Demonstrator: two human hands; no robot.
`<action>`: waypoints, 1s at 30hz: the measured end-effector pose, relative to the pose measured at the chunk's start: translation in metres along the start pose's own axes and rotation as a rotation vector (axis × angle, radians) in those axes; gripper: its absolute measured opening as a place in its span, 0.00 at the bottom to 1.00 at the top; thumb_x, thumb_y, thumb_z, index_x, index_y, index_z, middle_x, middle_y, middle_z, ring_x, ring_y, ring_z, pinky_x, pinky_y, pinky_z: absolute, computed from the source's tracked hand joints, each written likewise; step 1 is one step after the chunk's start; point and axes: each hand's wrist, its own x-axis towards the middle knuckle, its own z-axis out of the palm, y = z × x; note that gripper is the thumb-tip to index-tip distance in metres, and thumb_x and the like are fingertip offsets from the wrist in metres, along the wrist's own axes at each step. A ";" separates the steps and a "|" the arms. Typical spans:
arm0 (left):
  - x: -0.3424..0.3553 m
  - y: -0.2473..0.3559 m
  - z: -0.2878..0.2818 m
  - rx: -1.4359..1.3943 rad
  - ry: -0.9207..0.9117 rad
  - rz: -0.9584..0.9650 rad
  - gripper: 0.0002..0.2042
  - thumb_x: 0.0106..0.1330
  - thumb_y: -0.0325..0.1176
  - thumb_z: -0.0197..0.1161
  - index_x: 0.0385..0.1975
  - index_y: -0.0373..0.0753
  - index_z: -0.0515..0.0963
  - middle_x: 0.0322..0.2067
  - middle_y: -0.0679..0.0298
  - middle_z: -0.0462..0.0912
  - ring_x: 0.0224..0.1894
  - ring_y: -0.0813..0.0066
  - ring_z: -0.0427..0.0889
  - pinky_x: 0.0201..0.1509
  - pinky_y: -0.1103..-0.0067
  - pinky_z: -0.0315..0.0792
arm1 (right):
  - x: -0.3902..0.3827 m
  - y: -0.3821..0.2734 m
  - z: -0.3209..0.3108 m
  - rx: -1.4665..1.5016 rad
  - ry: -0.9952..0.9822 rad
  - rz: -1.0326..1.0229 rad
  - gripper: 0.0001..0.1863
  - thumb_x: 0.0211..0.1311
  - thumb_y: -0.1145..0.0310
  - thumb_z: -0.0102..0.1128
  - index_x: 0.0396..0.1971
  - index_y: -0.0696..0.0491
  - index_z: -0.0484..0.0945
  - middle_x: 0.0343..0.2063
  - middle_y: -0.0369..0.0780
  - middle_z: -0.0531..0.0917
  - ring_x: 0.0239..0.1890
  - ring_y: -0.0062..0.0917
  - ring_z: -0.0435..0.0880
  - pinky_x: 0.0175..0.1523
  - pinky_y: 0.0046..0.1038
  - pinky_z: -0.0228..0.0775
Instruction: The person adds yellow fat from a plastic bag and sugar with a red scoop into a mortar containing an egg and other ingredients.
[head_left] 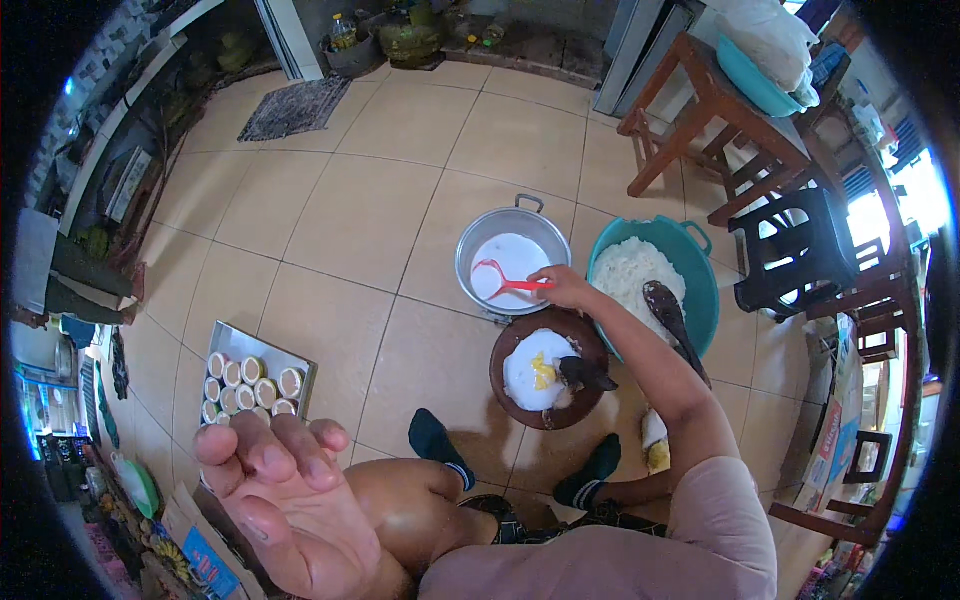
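Observation:
My right hand (pixel 565 288) is closed around the handle of a red plastic ladle (pixel 515 285). The ladle's round end reaches into a metal pot (pixel 468 240) with white liquid inside. Just below the pot sits a brown mortar (pixel 507 398) with a white mass and yellow bits. A dark pestle (pixel 588 374) leans in it. My left hand (pixel 300 500) is raised palm up, fingers apart and slightly curled, holding nothing. Beyond it, a metal tray (pixel 305 372) carries several small round pale-topped containers (pixel 245 383).
At the right of the pot, a teal basin (pixel 710 290) holds a white crumbly heap and a long dark wooden spoon (pixel 668 312). A wooden stool (pixel 690 70) and a black plastic stool (pixel 795 245) stand farther right. A grey mat (pixel 293 108) lies on the tiled floor.

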 end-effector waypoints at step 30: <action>-0.001 -0.025 0.036 0.012 -0.100 0.008 0.21 0.63 0.36 0.47 0.55 0.35 0.57 0.40 0.67 0.68 0.37 0.78 0.67 0.50 0.72 0.61 | -0.285 0.008 0.046 0.535 0.332 0.260 0.17 0.53 0.71 0.55 0.46 0.54 0.72 0.34 0.35 0.77 0.38 0.17 0.72 0.42 0.22 0.66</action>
